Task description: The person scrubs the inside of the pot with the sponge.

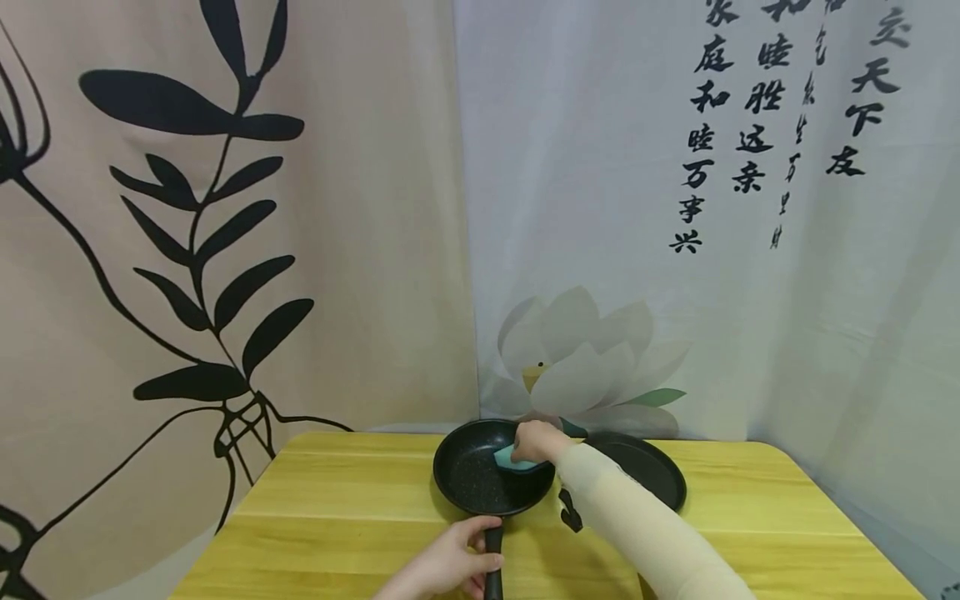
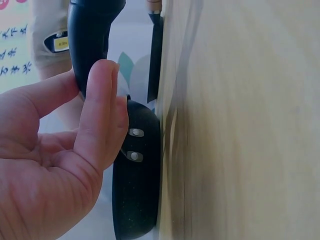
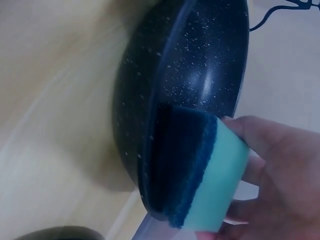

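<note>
A black speckled frying pan (image 1: 472, 479) sits on the table, its handle (image 1: 492, 546) pointing toward me. My left hand (image 1: 455, 554) holds that handle between thumb and fingers; the left wrist view shows the handle (image 2: 90, 35) against the fingers and two rivets on the pan's side. Inside the pan, at its right side, my right hand (image 1: 542, 440) grips a sponge (image 3: 215, 180). The sponge has a light teal soft layer and a dark blue scrubbing layer. Its dark side faces the pan's inner wall in the right wrist view. The right fingertips are partly hidden behind the sponge.
A flat black pan (image 1: 645, 467) lies to the right, partly covered by my right sleeve (image 1: 645, 525). The yellow wood-grain table (image 1: 337, 500) ends at a curtain (image 1: 375, 250) printed with plants and writing. A small black device (image 1: 570, 510) shows under the right wrist.
</note>
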The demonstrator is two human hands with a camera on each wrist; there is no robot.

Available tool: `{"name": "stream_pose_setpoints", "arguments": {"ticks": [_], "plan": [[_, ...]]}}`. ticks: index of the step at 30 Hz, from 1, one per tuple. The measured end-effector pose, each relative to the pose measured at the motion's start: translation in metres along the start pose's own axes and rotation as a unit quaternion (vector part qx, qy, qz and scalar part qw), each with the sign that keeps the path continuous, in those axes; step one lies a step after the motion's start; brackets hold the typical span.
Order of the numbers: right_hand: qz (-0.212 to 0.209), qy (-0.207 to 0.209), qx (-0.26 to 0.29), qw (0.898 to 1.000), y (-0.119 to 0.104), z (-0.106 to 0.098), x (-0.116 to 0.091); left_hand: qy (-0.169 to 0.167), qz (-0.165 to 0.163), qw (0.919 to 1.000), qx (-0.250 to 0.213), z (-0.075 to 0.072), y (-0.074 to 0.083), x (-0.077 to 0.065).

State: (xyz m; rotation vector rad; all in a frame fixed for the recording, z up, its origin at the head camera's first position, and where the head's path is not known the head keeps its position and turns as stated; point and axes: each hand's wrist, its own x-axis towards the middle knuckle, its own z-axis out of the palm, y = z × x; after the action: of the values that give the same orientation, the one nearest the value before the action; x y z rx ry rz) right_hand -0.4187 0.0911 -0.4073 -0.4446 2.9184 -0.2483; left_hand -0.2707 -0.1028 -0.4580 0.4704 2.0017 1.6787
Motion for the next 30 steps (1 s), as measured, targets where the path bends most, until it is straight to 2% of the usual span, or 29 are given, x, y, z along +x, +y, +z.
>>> {"name": "stream_pose_setpoints", "arguments": {"ticks": [8, 17, 21, 30], "plan": [[0.006, -0.011, 0.01, 1.0, 0.006, -0.008, -0.007, 0.002, 0.004, 1.0, -0.001, 0.002, 0.0, 0.0], [-0.024, 0.003, 0.019, 1.0, 0.01, -0.005, -0.012, -0.003, 0.005, 0.9999, -0.011, 0.002, -0.001, 0.001], [-0.032, 0.011, 0.006, 0.999, 0.011, -0.003, -0.013, -0.003, 0.005, 0.9999, -0.008, 0.002, 0.0, 0.001], [-0.024, -0.008, -0.004, 1.0, 0.009, -0.007, -0.017, -0.003, 0.006, 1.0, 0.001, 0.003, -0.001, 0.0]]}}
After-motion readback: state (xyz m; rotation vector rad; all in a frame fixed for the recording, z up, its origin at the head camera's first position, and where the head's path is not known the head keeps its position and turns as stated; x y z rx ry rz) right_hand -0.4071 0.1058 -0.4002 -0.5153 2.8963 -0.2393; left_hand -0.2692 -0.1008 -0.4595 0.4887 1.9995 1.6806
